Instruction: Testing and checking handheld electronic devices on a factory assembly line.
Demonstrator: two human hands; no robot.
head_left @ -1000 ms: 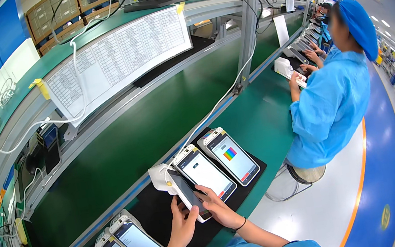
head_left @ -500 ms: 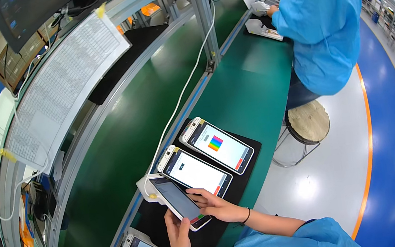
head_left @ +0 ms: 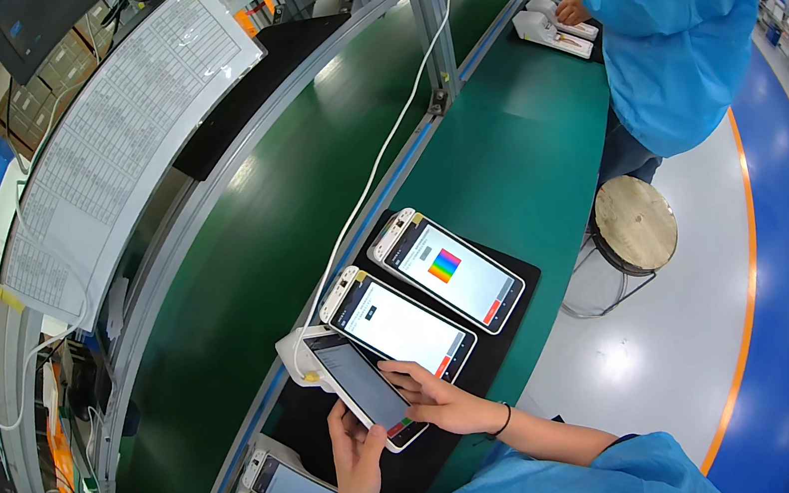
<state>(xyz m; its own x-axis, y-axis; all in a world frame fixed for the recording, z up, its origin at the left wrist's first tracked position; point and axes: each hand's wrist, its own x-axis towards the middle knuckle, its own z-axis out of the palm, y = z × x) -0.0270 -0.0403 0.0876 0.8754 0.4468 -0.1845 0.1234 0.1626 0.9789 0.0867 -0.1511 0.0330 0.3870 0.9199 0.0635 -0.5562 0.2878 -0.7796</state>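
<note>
A white handheld terminal (head_left: 358,378) with a dim grey screen lies at an angle between my hands. My left hand (head_left: 355,454) grips its lower left edge, thumb along the side. My right hand (head_left: 445,403) holds the opposite edge, its thumb over the lower part of the screen, near small red and green buttons. The terminal's far end has a bulky white head (head_left: 297,353), where a white cable (head_left: 367,178) with yellow tape hangs down. Beside it lie a second terminal with a mostly white lit screen (head_left: 400,321) and a third showing a rainbow-coloured square (head_left: 445,265).
A black mat (head_left: 518,277) lies under the terminals on the green bench (head_left: 511,139). Several more terminals (head_left: 293,491) lie at the lower left. A metal post (head_left: 428,20) rises at the bench's back edge. A co-worker in blue (head_left: 676,25) stands beyond a round stool (head_left: 635,223).
The view has shifted slightly, so the bench and terminals sit a little differently in it. My hands keep their hold on the terminal. The co-worker's hands have moved over the white devices there.
</note>
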